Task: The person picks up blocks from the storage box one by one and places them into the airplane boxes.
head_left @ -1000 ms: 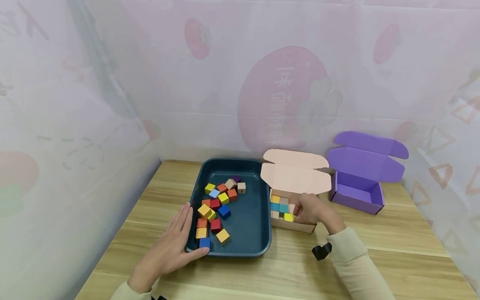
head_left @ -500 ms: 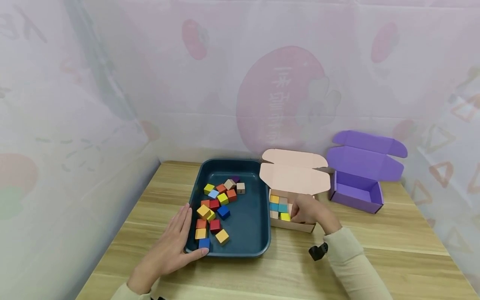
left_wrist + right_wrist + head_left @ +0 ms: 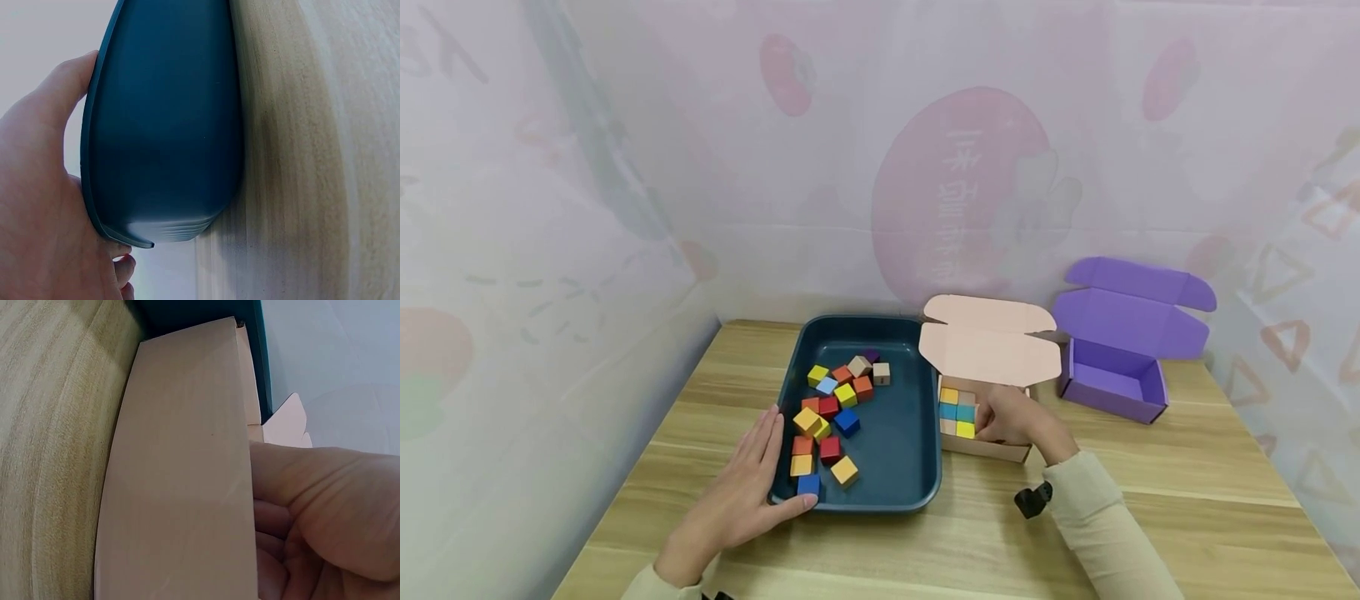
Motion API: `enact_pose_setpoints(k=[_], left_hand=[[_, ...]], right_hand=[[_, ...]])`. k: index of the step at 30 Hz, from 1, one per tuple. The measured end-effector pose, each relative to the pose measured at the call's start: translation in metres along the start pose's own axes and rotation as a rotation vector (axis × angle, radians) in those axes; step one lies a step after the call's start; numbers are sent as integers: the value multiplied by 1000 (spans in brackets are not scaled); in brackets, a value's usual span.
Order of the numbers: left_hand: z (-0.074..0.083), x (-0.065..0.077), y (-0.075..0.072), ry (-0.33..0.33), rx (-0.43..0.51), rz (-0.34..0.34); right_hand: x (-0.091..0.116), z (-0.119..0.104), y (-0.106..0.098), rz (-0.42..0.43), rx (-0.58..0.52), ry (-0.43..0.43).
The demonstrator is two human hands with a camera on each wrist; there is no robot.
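My left hand (image 3: 741, 487) rests along the left rim of a dark teal tray (image 3: 904, 450), its thumb over the front left corner near a blue cube (image 3: 808, 485). The left wrist view shows the thumb and palm against the tray's rim. Inside a peach cardboard box (image 3: 977, 448), my right hand (image 3: 1011, 414) has curled fingers, fingertips at the right side of a yellow cube (image 3: 965, 429). That cube lies flush beside blue, teal, orange and pale wooden cubes. The box's front wall (image 3: 181, 462) hides the fingertips in the right wrist view; whether they pinch a cube I cannot tell.
Several loose cubes, red, orange, yellow, blue and plain wood, lie in the tray's left half. Behind my right hand the peach lid (image 3: 988, 350) stands up. A purple box (image 3: 1116, 404) with its lid raised sits farther right on the wooden table (image 3: 1195, 475).
The yellow cube has shifted left into line with its neighbours, covering a dark gap. My right hand has moved slightly left with it. The left hand has stayed on the tray.
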State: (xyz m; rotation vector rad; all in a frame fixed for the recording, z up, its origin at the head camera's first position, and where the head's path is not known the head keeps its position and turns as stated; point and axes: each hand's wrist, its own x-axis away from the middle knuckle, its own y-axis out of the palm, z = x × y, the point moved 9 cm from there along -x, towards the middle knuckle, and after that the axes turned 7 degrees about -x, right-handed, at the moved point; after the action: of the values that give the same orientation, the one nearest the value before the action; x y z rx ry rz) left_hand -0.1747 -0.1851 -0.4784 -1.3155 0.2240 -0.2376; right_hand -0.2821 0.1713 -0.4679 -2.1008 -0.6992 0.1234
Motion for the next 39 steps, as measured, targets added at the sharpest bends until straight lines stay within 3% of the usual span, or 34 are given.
enact_pose_setpoints(k=[6,11,20,25,39], left_hand=[[-1,-1,0,-2,-5,-4],[-1,0,1,-2,-4,-13],[-1,-2,1,5,-16,-2],[-2,-1,3,-3,-18,-7],[-2,-1,3,-12,3,-17]], right_hand=[[3,-2,-3,-10,-33,16],[7,-12,-19,6,-41,58],[7,-71,-41,48,-37,-97],[3,-107,-29,11,-59,-193],[-16,-158,37,-89,-73,-247]])
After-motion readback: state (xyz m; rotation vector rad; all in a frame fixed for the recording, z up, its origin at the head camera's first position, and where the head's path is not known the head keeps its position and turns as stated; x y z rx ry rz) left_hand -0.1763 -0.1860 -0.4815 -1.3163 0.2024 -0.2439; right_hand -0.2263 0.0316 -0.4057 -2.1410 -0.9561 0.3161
